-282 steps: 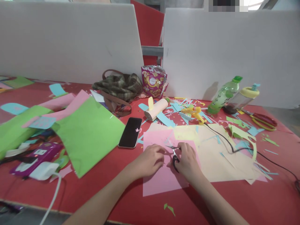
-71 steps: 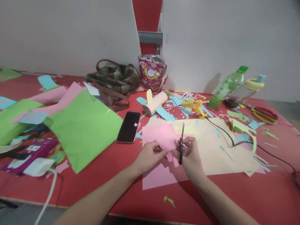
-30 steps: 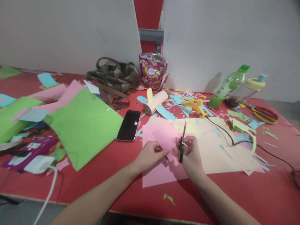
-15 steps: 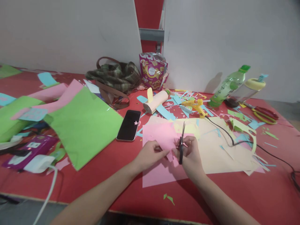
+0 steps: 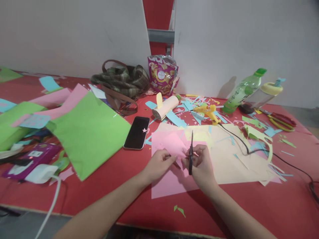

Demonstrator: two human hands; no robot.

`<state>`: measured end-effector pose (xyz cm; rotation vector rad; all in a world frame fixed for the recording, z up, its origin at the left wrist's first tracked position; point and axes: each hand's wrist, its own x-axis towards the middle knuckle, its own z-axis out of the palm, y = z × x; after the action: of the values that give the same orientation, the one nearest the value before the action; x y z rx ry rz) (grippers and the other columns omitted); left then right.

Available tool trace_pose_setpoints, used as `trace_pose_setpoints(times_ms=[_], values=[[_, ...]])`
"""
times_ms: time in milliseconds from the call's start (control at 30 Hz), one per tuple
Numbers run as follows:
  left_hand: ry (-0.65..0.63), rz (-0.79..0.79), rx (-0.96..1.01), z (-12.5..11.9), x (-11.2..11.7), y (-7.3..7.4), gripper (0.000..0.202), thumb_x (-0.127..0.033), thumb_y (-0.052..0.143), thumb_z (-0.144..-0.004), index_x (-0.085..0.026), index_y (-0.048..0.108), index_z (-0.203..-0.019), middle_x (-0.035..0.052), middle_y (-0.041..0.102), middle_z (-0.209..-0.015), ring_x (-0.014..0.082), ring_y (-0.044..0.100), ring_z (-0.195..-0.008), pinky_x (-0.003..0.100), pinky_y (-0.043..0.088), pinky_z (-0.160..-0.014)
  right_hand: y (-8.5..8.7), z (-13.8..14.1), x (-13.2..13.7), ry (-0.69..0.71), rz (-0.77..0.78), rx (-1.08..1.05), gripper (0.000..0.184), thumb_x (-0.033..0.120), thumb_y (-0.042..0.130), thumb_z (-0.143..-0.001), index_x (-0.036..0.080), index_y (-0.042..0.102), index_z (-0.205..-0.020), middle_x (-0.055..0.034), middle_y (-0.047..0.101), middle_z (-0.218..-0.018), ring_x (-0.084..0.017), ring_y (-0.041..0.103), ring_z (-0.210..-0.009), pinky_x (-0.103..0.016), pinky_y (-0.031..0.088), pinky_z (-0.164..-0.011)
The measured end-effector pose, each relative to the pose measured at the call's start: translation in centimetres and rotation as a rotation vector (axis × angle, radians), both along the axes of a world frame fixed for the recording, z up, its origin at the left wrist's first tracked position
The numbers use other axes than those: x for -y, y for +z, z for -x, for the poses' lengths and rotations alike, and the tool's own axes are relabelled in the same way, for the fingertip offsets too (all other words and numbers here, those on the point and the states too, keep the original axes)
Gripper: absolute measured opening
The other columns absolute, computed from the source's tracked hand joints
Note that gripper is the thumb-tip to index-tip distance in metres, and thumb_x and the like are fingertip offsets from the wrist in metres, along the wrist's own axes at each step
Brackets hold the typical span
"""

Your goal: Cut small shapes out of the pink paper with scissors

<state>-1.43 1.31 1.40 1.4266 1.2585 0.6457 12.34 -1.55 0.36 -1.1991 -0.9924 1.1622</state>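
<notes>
My left hand (image 5: 161, 165) is closed on a small piece of pink paper (image 5: 173, 143), pinching its near edge between thumb and fingers. A pair of black-handled scissors (image 5: 190, 156) hangs on my right hand (image 5: 201, 166), blades pointing away from me and closed together. The right fingertips meet the pink piece's right edge, close to the left fingers. Beneath both hands lies a larger pink sheet (image 5: 161, 189). A cream sheet (image 5: 224, 171) spreads out to its right. The phone (image 5: 136, 133), with a small pink star on its screen, lies left of the pink sheets.
Green paper (image 5: 92, 132) covers the left side, near a white charger (image 5: 41, 173) with a cable. A paper-covered tube (image 5: 166, 108), a yellow glue gun (image 5: 208, 113), a green bottle (image 5: 244, 91), red-handled scissors (image 5: 281, 121) and paper scraps sit farther back. The glue gun's black cord (image 5: 234, 137) runs right.
The small pink piece has turned and bent up between my hands. The scissors have tilted slightly and shifted a little left with my right hand.
</notes>
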Motion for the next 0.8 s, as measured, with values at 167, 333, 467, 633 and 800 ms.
trace_pose_setpoints(times_ms=[167,333,467,633,800], values=[[-0.087,0.049,0.132,0.03,-0.02,0.29,0.021,-0.027,0.052,-0.071,-0.012,0.058,-0.056,0.0007,0.06,-0.054,0.0114,0.056,-0.053,0.018,0.039,-0.047,-0.04,0.06,0.06,-0.004,-0.014,-0.017,0.039,0.003,0.061,-0.057,0.025,0.034,-0.076,0.0055,0.048,-0.072,-0.008,0.052,-0.056,-0.016,0.043,-0.044],[-0.118,0.083,0.141,-0.02,-0.02,0.48,0.019,-0.027,0.055,-0.069,-0.011,0.061,-0.062,0.0038,0.065,-0.063,0.0129,0.059,-0.056,0.019,0.042,-0.049,0.26,0.01,0.06,-0.012,-0.013,-0.005,0.035,0.006,0.06,-0.061,0.024,0.034,-0.076,0.0051,0.048,-0.073,-0.006,0.048,-0.049,-0.015,0.04,-0.039],[-0.118,0.078,0.124,-0.05,0.05,0.16,0.02,-0.029,0.055,-0.069,-0.01,0.062,-0.065,0.0049,0.066,-0.064,0.0137,0.06,-0.057,0.019,0.042,-0.049,0.58,0.02,0.0,-0.036,0.001,-0.029,0.032,0.009,0.059,-0.063,0.025,0.034,-0.075,0.0053,0.048,-0.074,-0.005,0.046,-0.044,-0.014,0.037,-0.033],[-0.125,0.071,0.096,0.01,0.04,0.02,0.021,-0.03,0.055,-0.069,-0.01,0.061,-0.064,0.0056,0.066,-0.063,0.0132,0.059,-0.054,0.018,0.041,-0.045,0.52,0.03,0.01,-0.035,-0.006,-0.034,0.033,0.007,0.058,-0.061,0.025,0.034,-0.075,0.0046,0.049,-0.076,-0.006,0.048,-0.047,-0.014,0.038,-0.034],[-0.122,0.052,0.079,0.08,-0.03,0.2,0.021,-0.029,0.055,-0.069,-0.01,0.061,-0.062,0.0047,0.065,-0.061,0.0127,0.059,-0.053,0.018,0.041,-0.045,0.4,-0.1,0.04,-0.049,-0.02,-0.032,0.034,0.004,0.058,-0.061,0.025,0.035,-0.075,0.0039,0.048,-0.075,-0.01,0.052,-0.064,-0.014,0.04,-0.041]])
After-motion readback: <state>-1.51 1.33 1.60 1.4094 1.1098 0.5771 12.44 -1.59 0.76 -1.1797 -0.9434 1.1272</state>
